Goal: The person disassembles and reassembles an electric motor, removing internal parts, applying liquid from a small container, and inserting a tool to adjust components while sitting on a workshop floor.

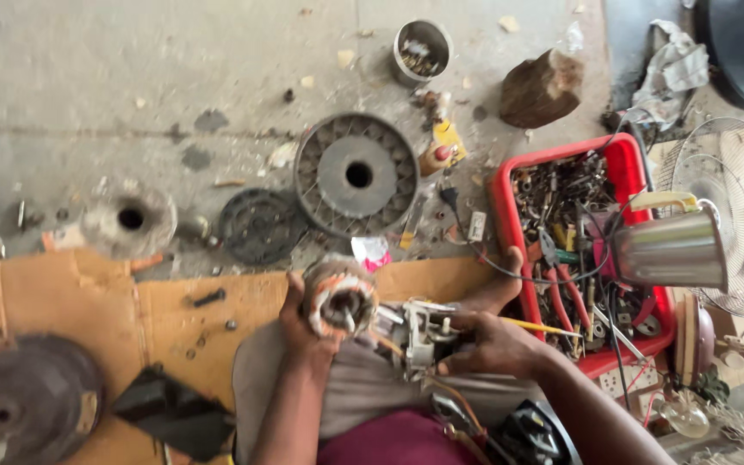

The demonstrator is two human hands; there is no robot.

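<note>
Motor [339, 297] sits stripped of its casing above the lap, gripped by the left hand [296, 323]; right hand [488, 344] clasps the white switch block [419, 336] (wires attached). Reassembly seemingly remains; loose covers [355, 175] lie apart.

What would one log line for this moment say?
left hand: grips copper-wound motor core | right hand: holds white motor housing | beside: red parts tray, round metal cover on floor
</note>
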